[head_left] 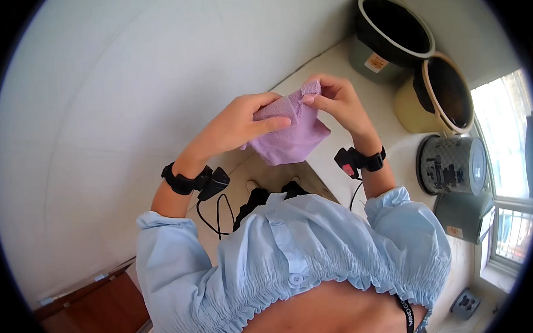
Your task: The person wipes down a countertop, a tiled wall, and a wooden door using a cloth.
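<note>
A light purple cloth [289,139], towel-like in texture and partly folded, hangs between my two hands in the upper middle of the head view. My left hand [247,121] grips its left side, with the thumb lying across the front and the fingers behind. At the cloth's upper right corner, my right hand [336,99] pinches the edge between thumb and fingers. The fingers behind the fabric are hidden. Black devices are strapped to both wrists, each with a cable.
Along the right stand a grey-green bin [359,54], a cream bin [414,105], a patterned bin [454,166] and a dark green container [465,215], beside a window [509,140]. A white counter [336,158] runs at right. A white wall [100,113] fills the left.
</note>
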{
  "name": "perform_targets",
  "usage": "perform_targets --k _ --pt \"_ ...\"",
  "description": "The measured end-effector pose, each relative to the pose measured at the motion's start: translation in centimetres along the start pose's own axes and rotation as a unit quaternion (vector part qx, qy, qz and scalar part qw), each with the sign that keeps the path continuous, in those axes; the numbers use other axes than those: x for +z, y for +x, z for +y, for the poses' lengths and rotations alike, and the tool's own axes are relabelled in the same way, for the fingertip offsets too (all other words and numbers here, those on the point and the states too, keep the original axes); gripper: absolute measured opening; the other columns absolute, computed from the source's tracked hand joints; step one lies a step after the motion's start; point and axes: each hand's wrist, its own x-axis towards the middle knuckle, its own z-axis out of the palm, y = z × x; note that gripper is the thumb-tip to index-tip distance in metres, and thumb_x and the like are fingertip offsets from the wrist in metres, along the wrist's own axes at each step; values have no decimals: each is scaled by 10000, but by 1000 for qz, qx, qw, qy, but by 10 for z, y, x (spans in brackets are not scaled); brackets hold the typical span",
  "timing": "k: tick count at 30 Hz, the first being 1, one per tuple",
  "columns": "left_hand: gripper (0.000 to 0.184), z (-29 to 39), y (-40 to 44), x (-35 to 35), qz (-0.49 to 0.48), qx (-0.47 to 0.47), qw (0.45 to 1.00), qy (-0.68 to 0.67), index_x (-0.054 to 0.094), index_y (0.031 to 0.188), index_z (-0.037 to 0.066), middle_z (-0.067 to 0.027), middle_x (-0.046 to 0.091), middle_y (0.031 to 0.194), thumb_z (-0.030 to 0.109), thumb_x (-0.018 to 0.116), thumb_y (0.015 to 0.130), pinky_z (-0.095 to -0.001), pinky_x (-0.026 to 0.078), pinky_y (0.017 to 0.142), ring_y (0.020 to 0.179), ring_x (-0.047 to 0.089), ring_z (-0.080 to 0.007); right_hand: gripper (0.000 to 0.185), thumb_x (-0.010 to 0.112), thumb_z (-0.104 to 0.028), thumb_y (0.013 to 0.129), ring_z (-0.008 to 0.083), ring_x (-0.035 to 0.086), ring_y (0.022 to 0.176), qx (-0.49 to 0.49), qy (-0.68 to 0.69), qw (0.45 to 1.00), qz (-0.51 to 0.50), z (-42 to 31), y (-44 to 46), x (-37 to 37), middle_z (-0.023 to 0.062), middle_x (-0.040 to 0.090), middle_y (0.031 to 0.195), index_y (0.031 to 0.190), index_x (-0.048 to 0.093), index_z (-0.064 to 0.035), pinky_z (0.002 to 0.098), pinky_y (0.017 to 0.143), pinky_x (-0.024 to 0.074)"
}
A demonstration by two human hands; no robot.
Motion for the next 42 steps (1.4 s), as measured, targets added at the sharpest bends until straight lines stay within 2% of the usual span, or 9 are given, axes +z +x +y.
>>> perform_targets --k 9,12,21,27,30,33,36,39,42 --pt "352 -61 -99 -64 222 77 971 36 570 1121 1 -92 628 910 195 694 855 -288 472 659 772 582 -122 147 631 -128 876 76 558 791 -98 -37 995 6 -36 54 110 14 621 848 936 621 5 231 717 455" --pt "312 -56 -124 -76 234 183 945 -135 559 1146 8 -84 638 965 146 655 882 -269 474 680 819 594 -104 153 605 -144 901 68 541 798 -125 25 992 -21 -47 75 148 9 608 862 960 601 -3 225 736 442" --pt "227 -55 -180 -102 290 87 952 -34 533 1128 13 -78 643 972 111 572 927 -257 474 781 867 597 -113 204 510 -232 972 61 494 875 -58 27 988 -142 -45 82 185 -7 561 923 1018 547 -37 236 793 413" --pt "237 -52 -183 -104 285 197 938 -12 574 1095 15 -77 635 977 161 608 911 -277 467 813 899 580 -127 243 484 -287 980 53 466 860 -26 136 976 -169 -44 84 202 -19 526 925 1057 527 -61 218 758 398" --pt "312 -55 -181 -111 320 262 896 160 587 1103 14 -66 636 973 194 675 864 -278 470 825 908 584 -128 253 486 -303 978 42 455 844 -37 169 968 -180 -34 91 201 -24 514 913 1061 517 -66 208 738 386" --pt "388 -45 -184 -109 289 157 944 -3 580 1134 5 -62 627 1033 141 725 801 -269 460 833 946 584 -136 231 484 -284 977 28 442 838 -40 168 966 -191 -34 93 194 -35 497 915 1058 515 -70 204 726 379" --pt "380 -36 -188 -111 279 104 949 -106 599 1079 13 -58 633 1010 29 756 734 -273 472 808 932 598 -140 225 494 -273 970 61 474 884 -110 148 967 -177 -26 98 186 9 537 997 1048 517 -63 216 767 392" --pt "327 -40 -187 -108 325 172 926 -86 624 1023 22 -43 645 949 -6 757 726 -269 484 812 898 594 -113 221 504 -263 961 129 512 968 -294 41 949 -105 -33 102 191 97 558 1116 1022 513 -51 260 840 402" --pt "275 -40 -187 -106 334 212 918 -35 628 963 17 -51 650 957 -35 745 719 -272 489 804 901 604 -121 239 524 -266 950 191 528 1042 -228 129 950 -169 -39 98 186 161 563 1168 1041 476 -49 310 901 393"
